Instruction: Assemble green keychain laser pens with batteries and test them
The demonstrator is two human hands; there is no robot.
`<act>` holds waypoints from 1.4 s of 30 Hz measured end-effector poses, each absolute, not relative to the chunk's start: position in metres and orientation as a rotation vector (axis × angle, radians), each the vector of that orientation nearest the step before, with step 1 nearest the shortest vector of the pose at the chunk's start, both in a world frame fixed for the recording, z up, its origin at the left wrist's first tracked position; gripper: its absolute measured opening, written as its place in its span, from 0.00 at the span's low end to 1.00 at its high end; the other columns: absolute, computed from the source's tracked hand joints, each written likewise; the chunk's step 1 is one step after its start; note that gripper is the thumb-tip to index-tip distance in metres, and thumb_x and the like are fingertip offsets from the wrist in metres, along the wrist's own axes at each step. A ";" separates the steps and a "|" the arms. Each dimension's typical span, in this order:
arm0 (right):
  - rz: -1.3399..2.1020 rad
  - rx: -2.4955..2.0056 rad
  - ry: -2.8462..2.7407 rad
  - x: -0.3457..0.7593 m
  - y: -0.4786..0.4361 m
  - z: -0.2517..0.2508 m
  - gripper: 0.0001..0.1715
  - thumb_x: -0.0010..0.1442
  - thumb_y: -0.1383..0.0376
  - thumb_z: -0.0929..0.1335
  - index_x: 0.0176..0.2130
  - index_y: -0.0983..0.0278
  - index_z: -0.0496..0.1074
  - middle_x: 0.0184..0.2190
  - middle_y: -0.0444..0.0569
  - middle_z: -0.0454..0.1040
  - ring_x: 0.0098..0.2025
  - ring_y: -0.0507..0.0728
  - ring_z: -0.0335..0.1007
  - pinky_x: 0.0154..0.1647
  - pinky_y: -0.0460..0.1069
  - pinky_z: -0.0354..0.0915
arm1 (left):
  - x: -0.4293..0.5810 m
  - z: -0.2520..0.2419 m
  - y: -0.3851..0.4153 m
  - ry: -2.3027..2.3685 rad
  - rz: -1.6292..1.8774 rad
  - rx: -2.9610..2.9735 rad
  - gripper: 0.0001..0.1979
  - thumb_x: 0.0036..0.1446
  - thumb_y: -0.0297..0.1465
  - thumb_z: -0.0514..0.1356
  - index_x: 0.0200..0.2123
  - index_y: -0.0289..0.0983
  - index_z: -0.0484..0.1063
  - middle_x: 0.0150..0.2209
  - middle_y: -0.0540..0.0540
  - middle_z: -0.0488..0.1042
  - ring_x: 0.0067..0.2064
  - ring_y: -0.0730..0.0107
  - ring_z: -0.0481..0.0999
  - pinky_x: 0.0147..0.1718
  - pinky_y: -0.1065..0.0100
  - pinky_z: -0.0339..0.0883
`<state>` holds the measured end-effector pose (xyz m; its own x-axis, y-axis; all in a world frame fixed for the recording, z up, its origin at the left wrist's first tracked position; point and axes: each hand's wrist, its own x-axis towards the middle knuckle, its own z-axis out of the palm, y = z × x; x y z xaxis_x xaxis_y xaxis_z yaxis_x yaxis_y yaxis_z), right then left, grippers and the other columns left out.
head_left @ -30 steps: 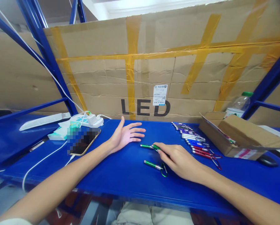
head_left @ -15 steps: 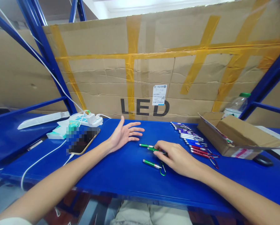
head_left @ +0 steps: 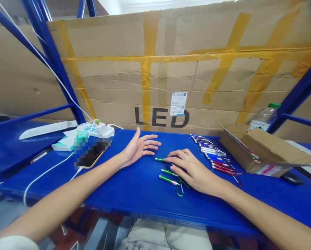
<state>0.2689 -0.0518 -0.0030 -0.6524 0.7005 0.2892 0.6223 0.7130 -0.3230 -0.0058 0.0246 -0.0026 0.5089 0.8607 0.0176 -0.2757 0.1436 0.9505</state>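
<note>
Three green pen-shaped lights lie on the blue tabletop. The nearest green light [head_left: 168,180] has a green carabiner clip. Just beyond it is the middle green light [head_left: 169,172], close alongside. The far green light [head_left: 159,159] is mostly covered by my right hand [head_left: 188,168], which hovers low over it with fingers stretched; the fingertips are at or touching it, and I cannot tell which. Left of the lights, my left hand [head_left: 138,149] is held palm inward, fingers spread and nothing in it.
A row of pen lights [head_left: 210,152] in several colours lies to the right, beside an opened cardboard box [head_left: 259,149]. At left are a phone [head_left: 93,156], a power strip [head_left: 107,132] and cables. A large cardboard panel [head_left: 119,83] stands behind; a bottle [head_left: 265,114] is at back right.
My right hand has let go of the middle green light, now lying nearer the closest one, and moved away to the far light with its fingers opened. My left hand stays nearly still.
</note>
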 end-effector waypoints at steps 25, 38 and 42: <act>0.226 -1.114 -2.300 0.279 -0.038 -0.016 0.06 0.78 0.62 0.62 0.51 0.58 0.67 0.49 0.53 0.79 0.49 0.63 0.75 0.51 0.58 0.72 | -0.005 0.000 0.024 0.664 0.911 1.126 0.45 0.72 0.62 0.38 0.64 0.32 0.73 0.58 0.29 0.80 0.53 0.51 0.80 0.47 0.59 0.74; 0.186 -0.951 -2.367 0.276 -0.046 -0.010 0.16 0.80 0.62 0.61 0.61 0.59 0.69 0.57 0.53 0.80 0.55 0.61 0.81 0.55 0.57 0.75 | -0.007 0.000 0.025 0.609 0.916 1.031 0.47 0.72 0.63 0.37 0.68 0.30 0.70 0.65 0.26 0.75 0.61 0.45 0.78 0.51 0.55 0.74; 0.101 -1.018 -2.260 0.280 -0.039 -0.014 0.15 0.79 0.62 0.62 0.60 0.59 0.71 0.55 0.53 0.82 0.54 0.63 0.82 0.54 0.58 0.76 | -0.007 0.002 0.024 0.591 0.908 0.988 0.46 0.73 0.61 0.36 0.67 0.30 0.70 0.64 0.26 0.75 0.59 0.46 0.79 0.51 0.55 0.75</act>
